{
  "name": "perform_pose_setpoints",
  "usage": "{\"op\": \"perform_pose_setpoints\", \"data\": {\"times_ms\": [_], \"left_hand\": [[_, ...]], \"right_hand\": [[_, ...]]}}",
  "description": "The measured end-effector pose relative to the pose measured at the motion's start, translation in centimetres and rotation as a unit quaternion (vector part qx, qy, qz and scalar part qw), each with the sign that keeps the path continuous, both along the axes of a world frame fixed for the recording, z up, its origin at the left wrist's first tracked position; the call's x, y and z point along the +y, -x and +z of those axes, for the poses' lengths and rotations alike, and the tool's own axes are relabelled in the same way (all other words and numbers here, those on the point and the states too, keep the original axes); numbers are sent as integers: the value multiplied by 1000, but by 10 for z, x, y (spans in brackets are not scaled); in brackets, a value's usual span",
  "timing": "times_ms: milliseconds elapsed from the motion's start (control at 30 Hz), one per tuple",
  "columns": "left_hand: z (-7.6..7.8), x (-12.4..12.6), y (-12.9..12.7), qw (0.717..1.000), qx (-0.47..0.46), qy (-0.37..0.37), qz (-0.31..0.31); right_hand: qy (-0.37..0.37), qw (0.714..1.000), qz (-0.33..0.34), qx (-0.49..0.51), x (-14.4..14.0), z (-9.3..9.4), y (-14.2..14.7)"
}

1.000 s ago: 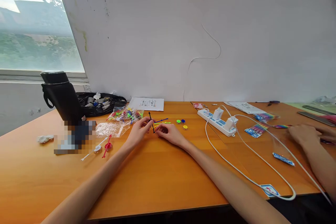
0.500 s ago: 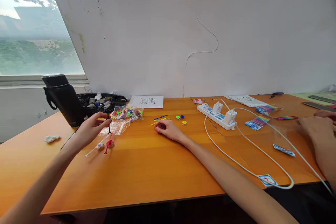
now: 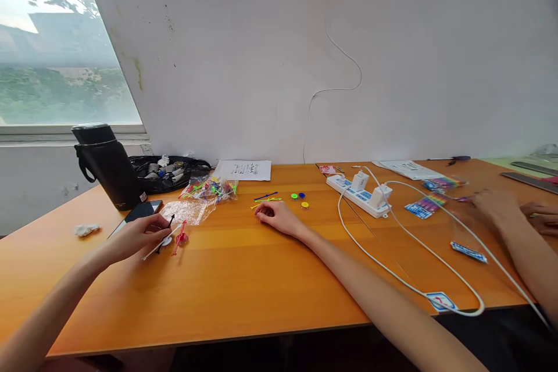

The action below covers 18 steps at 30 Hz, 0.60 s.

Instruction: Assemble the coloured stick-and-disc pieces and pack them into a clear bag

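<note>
Lowering from beside the flask, the left hand (image 3: pixel 139 237) is now setting its thin black stick (image 3: pixel 169 224), pinched in the fingertips, down next to the white stick (image 3: pixel 157 247) and red stick (image 3: pixel 179 236) on the smooth orange table (image 3: pixel 244 285). Laying it flat and parallel would keep the slim plastic pieces tidy. The right hand (image 3: pixel 279 218) is resting loosely curled, holding nothing.
</note>
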<state>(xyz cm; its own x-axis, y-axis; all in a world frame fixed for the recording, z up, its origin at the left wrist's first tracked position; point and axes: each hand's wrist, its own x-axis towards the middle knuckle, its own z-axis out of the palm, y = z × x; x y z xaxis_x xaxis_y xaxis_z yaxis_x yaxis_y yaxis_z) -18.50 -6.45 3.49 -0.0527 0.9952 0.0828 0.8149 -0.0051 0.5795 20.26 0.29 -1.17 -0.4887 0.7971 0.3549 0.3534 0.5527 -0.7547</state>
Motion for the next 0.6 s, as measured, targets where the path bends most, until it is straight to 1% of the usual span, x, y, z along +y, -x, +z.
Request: {"op": "perform_pose_setpoints", "data": {"times_ms": [100, 167, 267, 433, 533, 600], "left_hand": [[-1, 0, 5, 994, -42, 63, -74], [-2, 0, 9, 994, -61, 55, -66], [-2, -1, 13, 995, -64, 48, -58], [-1, -6, 11, 996, -55, 47, -52], [1, -8, 10, 998, -33, 29, -41], [4, -8, 11, 999, 2, 24, -23]], "right_hand": [[-1, 1000, 3, 0, 0, 0, 0], [-3, 1000, 2, -3, 1, 0, 0], [-4, 1000, 0, -5, 2, -1, 0], [-6, 1000, -3, -7, 1, -1, 0], [-4, 1000, -5, -8, 0, 1, 0], [-4, 1000, -5, -8, 0, 2, 0]]}}
